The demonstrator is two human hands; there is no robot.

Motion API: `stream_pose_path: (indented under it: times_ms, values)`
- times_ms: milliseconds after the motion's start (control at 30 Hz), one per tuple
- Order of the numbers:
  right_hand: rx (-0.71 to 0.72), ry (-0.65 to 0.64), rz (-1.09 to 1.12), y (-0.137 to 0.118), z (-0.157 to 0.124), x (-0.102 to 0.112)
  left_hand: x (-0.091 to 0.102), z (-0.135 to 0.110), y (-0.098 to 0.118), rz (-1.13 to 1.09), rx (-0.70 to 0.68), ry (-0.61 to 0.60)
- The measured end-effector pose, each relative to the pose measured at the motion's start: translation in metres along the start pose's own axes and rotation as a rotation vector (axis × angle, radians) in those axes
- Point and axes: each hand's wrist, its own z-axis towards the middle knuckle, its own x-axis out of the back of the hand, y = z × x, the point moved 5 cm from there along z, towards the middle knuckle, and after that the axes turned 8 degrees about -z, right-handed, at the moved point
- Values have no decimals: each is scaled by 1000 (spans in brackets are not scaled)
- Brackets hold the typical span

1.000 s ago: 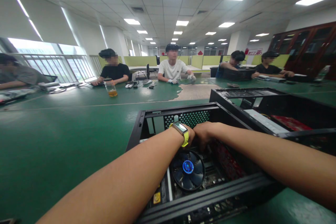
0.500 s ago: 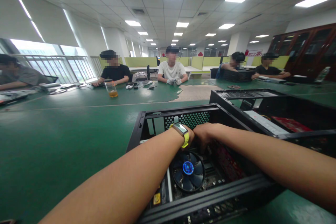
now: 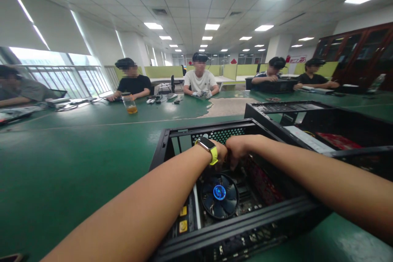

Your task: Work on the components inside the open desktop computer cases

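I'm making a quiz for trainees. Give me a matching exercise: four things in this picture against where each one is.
Things: 1 fan; 2 watch; 3 glass; 4 second case.
Places: A far across the table; B inside the open case; C on the wrist of the left hand; D right of the open case.
Pairs: 1-B, 2-C, 3-A, 4-D.

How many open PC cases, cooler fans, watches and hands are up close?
Open PC cases: 2, near case and right case
Cooler fans: 1, cooler fan in the near case
Watches: 1, watch on the left wrist
Hands: 2, left hand and right hand, both in the near case
Total: 6
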Motion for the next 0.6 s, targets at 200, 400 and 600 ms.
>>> stream_pose_path:
  times_ms: [200,400,600]
  values:
    - [2,440,2,-8,-80,48,47,-71,24,53,-105,205]
    - [-19,834,209,-80,-187,-2,20,-205,45,-265,-475,638]
    - [-182,1345,-41,-121,-197,-60,-81,-268,29,-109,-480,890]
